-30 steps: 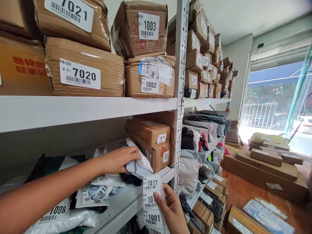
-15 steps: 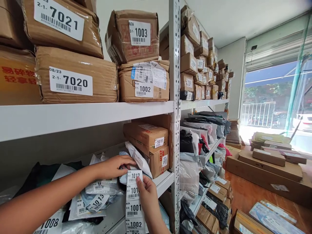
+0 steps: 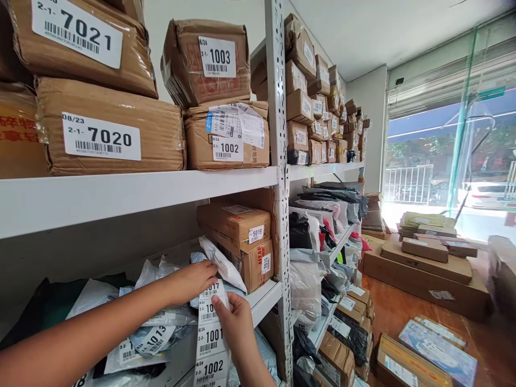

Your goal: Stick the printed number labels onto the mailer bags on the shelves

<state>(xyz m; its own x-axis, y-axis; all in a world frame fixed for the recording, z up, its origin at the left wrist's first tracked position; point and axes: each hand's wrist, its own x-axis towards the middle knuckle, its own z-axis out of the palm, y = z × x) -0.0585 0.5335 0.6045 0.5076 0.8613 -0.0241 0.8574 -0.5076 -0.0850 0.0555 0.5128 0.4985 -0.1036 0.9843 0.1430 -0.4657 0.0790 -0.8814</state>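
A strip of white numbered labels hangs in front of the lower shelf, reading 1017, 1001 and 1002. My right hand pinches the strip near its top. My left hand reaches in from the left with its fingers closed on the top label, the one marked 1017, against a white-grey poly mailer lying on the shelf. Brown boxes marked 5019 and 1015 stand just right of the mailer.
Soft mailers with tags such as 1013 fill the lower shelf. Boxes 7020, 7021, 1002 and 1003 sit on the upper shelf. A perforated upright divides the bays. Flat cartons lie on the floor at right.
My right hand has brought the label strip up and left to the mailer, and my left hand has closed on the top label. The view has shifted right.
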